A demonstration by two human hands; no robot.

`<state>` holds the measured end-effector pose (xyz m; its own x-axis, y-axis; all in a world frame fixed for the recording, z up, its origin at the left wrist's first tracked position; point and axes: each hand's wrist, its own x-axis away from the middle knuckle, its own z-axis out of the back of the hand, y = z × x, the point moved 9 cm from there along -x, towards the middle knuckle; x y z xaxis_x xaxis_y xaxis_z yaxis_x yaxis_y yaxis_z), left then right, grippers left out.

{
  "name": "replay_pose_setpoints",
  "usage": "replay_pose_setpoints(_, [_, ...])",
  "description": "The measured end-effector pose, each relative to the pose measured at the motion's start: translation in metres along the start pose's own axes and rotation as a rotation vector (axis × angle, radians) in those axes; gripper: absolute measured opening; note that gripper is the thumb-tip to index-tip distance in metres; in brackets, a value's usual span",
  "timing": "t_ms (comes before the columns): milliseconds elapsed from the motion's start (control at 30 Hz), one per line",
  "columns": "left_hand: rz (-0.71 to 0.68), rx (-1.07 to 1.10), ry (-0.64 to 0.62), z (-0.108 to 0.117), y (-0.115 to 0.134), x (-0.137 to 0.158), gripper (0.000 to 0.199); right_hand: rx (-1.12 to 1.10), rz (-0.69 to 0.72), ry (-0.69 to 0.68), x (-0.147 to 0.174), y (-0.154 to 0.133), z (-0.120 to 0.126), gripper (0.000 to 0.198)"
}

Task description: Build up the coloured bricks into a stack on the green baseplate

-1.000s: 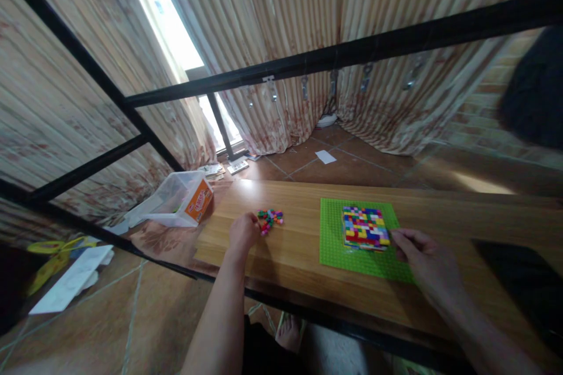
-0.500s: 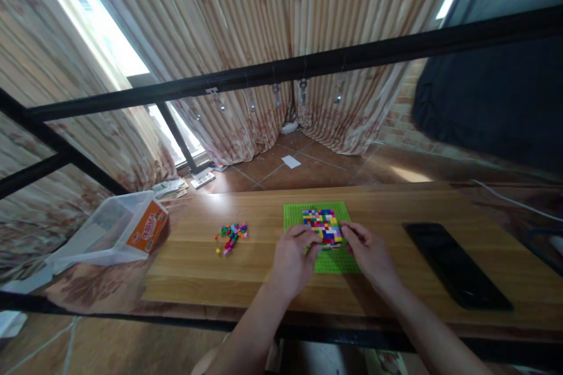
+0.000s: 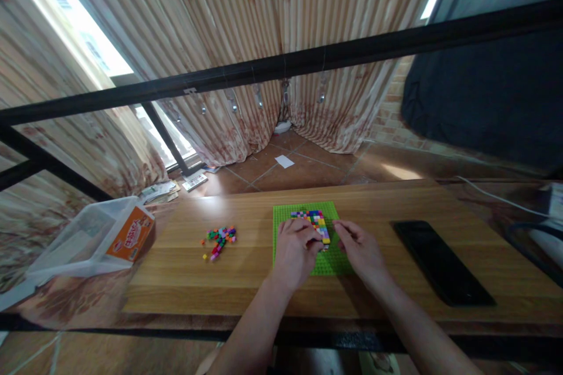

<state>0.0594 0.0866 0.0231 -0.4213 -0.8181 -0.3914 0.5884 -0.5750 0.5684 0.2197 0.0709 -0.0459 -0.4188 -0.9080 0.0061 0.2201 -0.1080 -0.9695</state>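
Both sets of fingers are bunched nearly together, their hold impossible to tell, left hand over the brick block at lower centre, right hand just beside it

We count two hands, one green baseplate, one brick stack, one loose-brick pile, one black device, one bin.

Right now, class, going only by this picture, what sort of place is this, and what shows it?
Probably a room in a home: long patterned curtains hang down to a tiled floor, and small colourful toy bricks lie on a wooden tabletop.
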Motion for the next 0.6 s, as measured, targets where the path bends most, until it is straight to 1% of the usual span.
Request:
replay_pose_setpoints(133, [0.006,-0.012,0.008,-0.002,-0.001,0.0,0.011,0.016,0.016,-0.006,-0.003,0.002,-0.002,0.047])
replay_pose_setpoints(267, [0.016,-0.041,0.033,-0.002,-0.003,0.001,0.015,0.058,0.069,-0.026,-0.006,-0.001,-0.006,0.048])
replay_pose_setpoints(333, [0.003,-0.058,0.038,-0.002,-0.001,0.002,0.013,0.058,0.1,-0.029,-0.007,-0.005,-0.008,0.047])
replay_pose_setpoints(433, [-0.041,-0.079,0.045,-0.001,0.005,0.004,0.004,0.03,0.152,-0.053,-0.008,-0.012,-0.014,0.046])
replay_pose_setpoints(533, [-0.094,-0.103,0.048,-0.001,0.011,0.006,0.012,0.0,0.202,-0.092,-0.01,-0.017,-0.02,0.044])
replay_pose_setpoints(600, [-0.112,-0.123,0.053,-0.001,0.012,0.007,0.018,-0.015,0.206,-0.124,-0.012,-0.018,-0.023,0.044])
